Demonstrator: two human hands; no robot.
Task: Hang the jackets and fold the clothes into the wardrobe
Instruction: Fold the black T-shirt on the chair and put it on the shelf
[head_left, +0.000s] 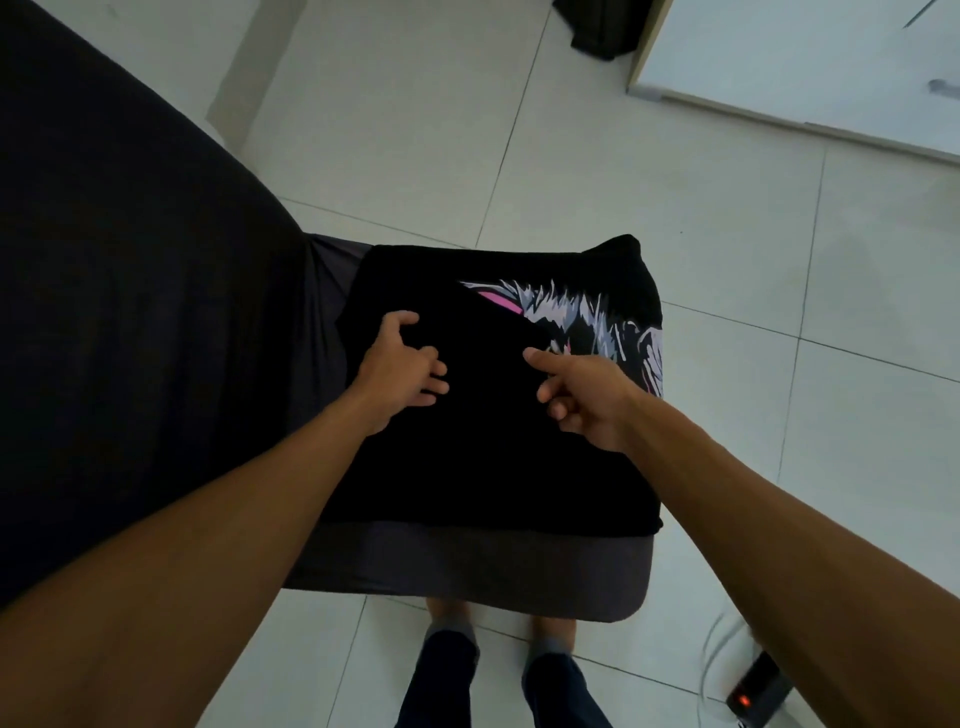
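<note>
A black T-shirt (467, 441) with a white and pink print lies partly folded on the corner of a bed. One flap is folded over the print. My left hand (400, 364) sits on the shirt's left part with thumb and fingers curled into the fabric. My right hand (582, 400) is over the middle of the shirt. Its index finger points straight at the flap's edge near the print and touches it, while its other fingers are bent. No jacket or hanger shows.
The bed (467, 566) has a dark grey sheet, and a large dark cover (130, 312) fills the left side. A white wardrobe door (810, 67) stands at the top right, with a dark garment (597, 26) beside it. A power strip (753, 696) lies on the tiled floor.
</note>
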